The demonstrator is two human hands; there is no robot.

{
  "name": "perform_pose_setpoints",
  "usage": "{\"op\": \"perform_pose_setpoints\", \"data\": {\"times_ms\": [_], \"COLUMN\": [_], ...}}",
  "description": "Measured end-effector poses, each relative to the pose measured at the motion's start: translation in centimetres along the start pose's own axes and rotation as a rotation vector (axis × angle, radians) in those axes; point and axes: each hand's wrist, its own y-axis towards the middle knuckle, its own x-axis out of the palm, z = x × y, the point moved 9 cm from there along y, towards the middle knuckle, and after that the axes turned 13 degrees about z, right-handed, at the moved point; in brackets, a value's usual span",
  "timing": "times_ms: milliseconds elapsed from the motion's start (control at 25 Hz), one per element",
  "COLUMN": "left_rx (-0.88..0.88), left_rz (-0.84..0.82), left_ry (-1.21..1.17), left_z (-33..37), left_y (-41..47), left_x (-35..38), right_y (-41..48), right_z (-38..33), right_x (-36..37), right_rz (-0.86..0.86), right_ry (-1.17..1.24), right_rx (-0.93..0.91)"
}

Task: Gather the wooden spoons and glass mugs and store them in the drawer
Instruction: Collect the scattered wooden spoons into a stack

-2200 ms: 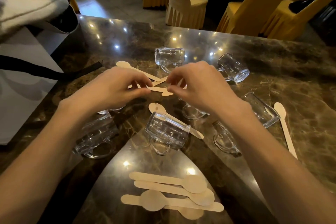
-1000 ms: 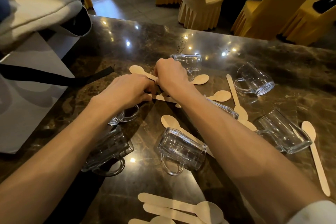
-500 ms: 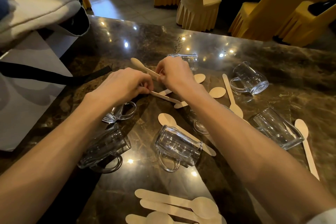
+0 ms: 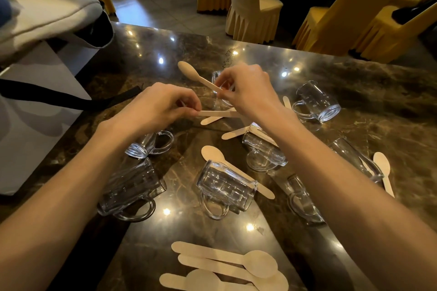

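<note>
Right hand [image 4: 246, 92] fingers pinched on spoon [image 4: 198, 77] handle; left hand [image 4: 158, 106] fingers closed on second spoon [image 4: 220, 114]; spoons judged light, stiff, thin; mugs [image 4: 224, 186] judged fragile, slippery, best taken by handle.

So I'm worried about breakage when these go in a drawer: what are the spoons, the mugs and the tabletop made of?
Spoon: flat, pale, matte, apparently thin unfinished wood.
Mug: clear with bright glints, seemingly glass, though clear plastic can't be excluded.
Tabletop: dark brown, veined, mirror-glossy, probably polished marble or an imitation.

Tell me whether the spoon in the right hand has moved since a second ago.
Yes. The spoon has lifted off the table; the right hand holds it.
</note>
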Motion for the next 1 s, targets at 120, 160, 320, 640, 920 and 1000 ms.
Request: {"op": "perform_pose_setpoints", "data": {"times_ms": [120,160,320,640,920,1000], "left_rx": [0.017,0.030,0.082,0.058,0.040,0.042], "left_rz": [-0.028,-0.045,-0.141,-0.320,-0.415,-0.437], "left_ry": [-0.131,-0.162,-0.263,-0.358,-0.433,-0.434], "left_z": [1.3,1.8,4.1,6.3,8.2,8.5], "left_y": [-0.5,-0.7,-2.0,-5.2,-9.1,-10.2], "left_x": [-0.3,-0.5,-0.3,1.7,2.8,3.1], "right_y": [-0.9,-1.3,-3.9,-8.6,-12.5,-13.6], "right_z": [-0.3,-0.4,-0.5,0.2,0.5,0.5], "right_x": [-2.1,-2.8,-5.1,-9.1,-10.3,-10.4], "right_rz": [0.028,0.035,0.039,0.108,0.062,0.043], "right_ry": [0.023,0.034,0.037,-0.010,0.024,0.037], "right_rx": [-0.015,-0.020,-0.040,-0.036,-0.024,-0.015]}}
